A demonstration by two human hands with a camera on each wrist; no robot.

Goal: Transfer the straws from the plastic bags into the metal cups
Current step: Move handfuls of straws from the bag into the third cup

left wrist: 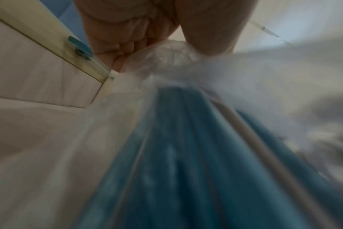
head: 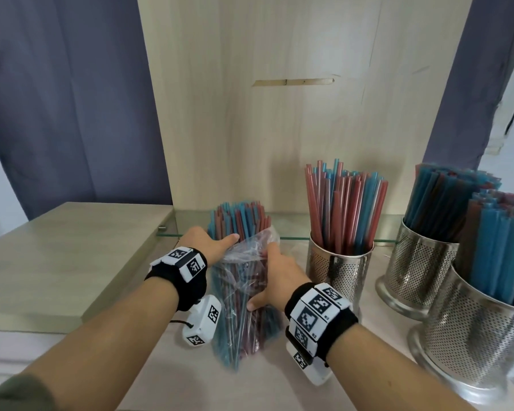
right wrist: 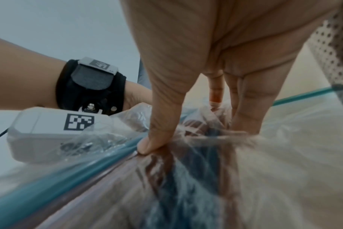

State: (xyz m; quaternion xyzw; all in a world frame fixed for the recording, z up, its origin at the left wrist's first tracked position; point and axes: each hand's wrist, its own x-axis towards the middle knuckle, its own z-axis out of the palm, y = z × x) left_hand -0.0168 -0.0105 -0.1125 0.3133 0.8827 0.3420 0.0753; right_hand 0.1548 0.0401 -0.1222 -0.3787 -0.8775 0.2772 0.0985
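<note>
A clear plastic bag [head: 244, 295] full of blue and red straws [head: 238, 218] stands tilted on the counter, straw tips poking out of its open top. My left hand [head: 211, 244] grips the bundle near the top from the left; its fingers [left wrist: 125, 45] curl round crumpled plastic. From the right, my right hand [head: 273, 280] holds the bag's middle, with the thumb [right wrist: 157, 139] pressed on the film. A perforated metal cup [head: 337, 271] with red and blue straws stands just right of that hand.
Two more perforated metal cups [head: 413, 271] [head: 475, 348] packed with straws stand at the right. A glass shelf edge [head: 294, 238] runs behind the bag. A raised wooden ledge [head: 57, 256] lies to the left, a wooden back panel [head: 279, 114] behind.
</note>
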